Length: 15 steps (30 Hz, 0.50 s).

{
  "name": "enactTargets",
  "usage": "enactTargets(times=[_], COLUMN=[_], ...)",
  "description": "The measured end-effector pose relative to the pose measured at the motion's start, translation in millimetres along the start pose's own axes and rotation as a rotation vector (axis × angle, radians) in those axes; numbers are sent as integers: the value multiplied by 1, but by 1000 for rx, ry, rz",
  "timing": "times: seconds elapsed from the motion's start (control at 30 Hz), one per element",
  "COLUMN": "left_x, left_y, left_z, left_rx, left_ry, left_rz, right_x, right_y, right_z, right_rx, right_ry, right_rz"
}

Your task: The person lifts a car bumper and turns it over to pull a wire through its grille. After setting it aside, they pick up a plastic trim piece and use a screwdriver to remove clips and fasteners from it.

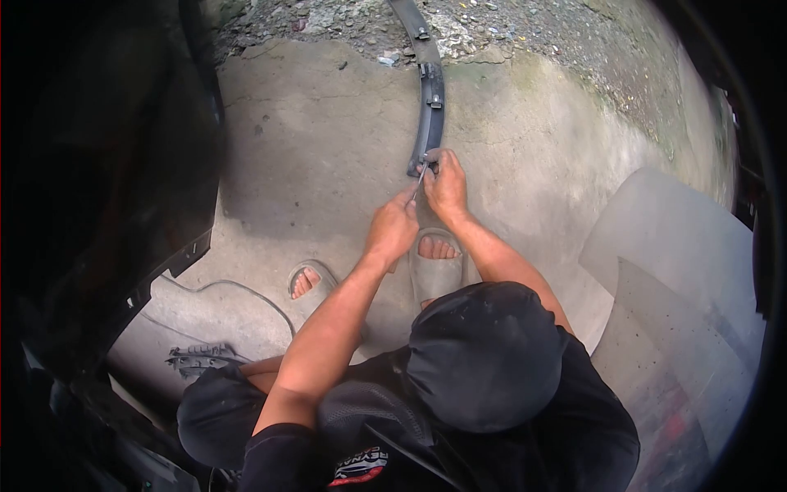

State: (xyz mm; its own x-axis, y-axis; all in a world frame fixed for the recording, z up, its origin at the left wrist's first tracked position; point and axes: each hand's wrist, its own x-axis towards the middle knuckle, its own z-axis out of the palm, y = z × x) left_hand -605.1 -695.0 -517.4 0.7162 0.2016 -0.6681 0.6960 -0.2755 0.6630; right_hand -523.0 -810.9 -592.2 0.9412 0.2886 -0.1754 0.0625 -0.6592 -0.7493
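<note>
A long curved dark trim strip [425, 123] with several small clips along it extends from the gravel down toward me. My right hand [447, 187] is closed on its near end, fingers pinching around the edge. My left hand [393, 230] is closed around a thin metal tool [420, 182] that looks like a screwdriver; its handle is hidden in the fist. The tool's tip meets the strip's near end beside my right fingertips. What exactly the tip touches is too small to make out.
My sandalled feet [437, 246] stand on the concrete [320, 148] below the hands. Large dark panels [106, 164] rise at left, with a cable [238, 284] and a black clipped part [199, 357] near them. Grey sheet-like panels [672, 238] lean at right. Rough gravel [328, 20] borders the far side.
</note>
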Motion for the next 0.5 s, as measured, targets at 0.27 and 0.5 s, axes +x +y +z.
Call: enactTargets(times=[0.27, 0.5], left_x=[10, 14], left_y=[23, -10], left_z=[-9, -9], left_rx=[-505, -168], left_ry=[-202, -130], left_rz=[-296, -47], right_x=[8, 11], right_y=[7, 8], right_z=[7, 1], right_rx=[-30, 30], right_ry=[30, -34], right_rz=[-34, -8])
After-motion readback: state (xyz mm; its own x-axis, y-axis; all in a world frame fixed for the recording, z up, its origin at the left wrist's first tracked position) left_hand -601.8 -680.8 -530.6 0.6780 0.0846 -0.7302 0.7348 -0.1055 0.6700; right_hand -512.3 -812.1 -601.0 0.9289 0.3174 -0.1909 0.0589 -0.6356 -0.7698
